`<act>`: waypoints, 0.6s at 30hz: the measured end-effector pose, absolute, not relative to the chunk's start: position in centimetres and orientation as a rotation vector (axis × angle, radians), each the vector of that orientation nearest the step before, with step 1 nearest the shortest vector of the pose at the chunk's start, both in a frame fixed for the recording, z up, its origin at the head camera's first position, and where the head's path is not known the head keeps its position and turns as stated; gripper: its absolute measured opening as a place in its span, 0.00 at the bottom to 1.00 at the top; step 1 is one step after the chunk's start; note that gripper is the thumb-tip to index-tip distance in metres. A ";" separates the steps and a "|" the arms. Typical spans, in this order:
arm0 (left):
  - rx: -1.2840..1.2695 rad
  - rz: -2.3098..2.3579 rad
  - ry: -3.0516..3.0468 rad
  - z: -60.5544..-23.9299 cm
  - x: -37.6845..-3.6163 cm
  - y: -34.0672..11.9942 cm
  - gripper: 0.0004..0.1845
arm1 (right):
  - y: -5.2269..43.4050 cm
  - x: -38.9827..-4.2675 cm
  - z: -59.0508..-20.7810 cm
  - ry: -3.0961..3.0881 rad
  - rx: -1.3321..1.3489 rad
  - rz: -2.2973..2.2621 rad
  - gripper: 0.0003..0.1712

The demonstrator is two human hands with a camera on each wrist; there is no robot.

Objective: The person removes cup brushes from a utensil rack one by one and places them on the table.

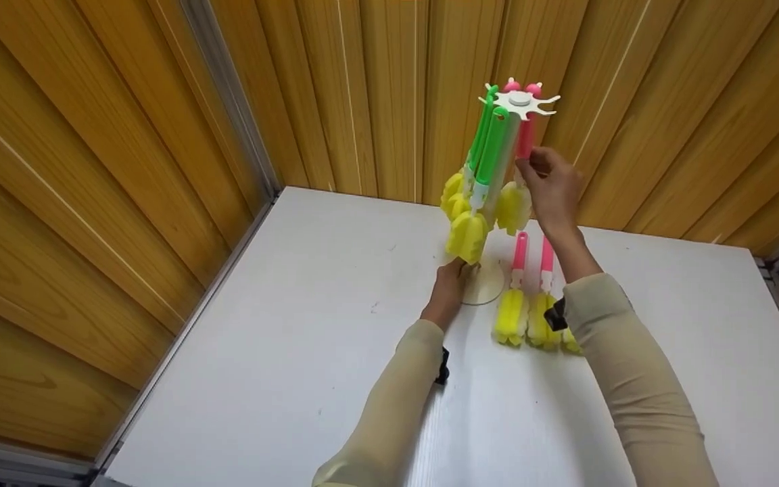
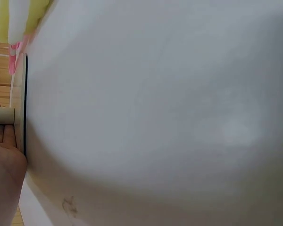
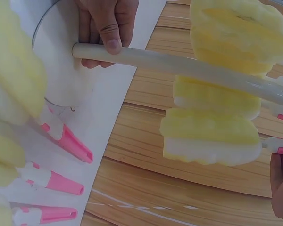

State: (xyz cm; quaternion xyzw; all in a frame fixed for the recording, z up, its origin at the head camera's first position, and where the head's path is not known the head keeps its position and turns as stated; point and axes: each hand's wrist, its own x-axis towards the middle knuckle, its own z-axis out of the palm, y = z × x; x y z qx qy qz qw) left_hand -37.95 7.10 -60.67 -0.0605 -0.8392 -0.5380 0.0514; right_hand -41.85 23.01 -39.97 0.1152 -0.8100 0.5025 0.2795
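Left hand (image 1: pixel 447 287) steadies rack base (image 1: pixel 487 287); right hand (image 1: pixel 552 189) pinches hanging pink brush (image 1: pixel 525 138).

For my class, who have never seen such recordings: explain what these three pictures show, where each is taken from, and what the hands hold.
No machine here: a person works with bare hands. The large picture comes from a head camera; the other two from wrist cameras. On a white table stands a rack hung with green and pink sponge brushes. The left hand steadies the rack's base, thumb on its pole. The right hand has a grip on a hanging pink brush. More pink brushes lie on the table.
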 end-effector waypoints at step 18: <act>-0.156 -1.664 -2.552 -60.7 -38.5 7.4 0.14 | 23.3 -41.4 -38.7 -2.140 0.211 1.306 0.14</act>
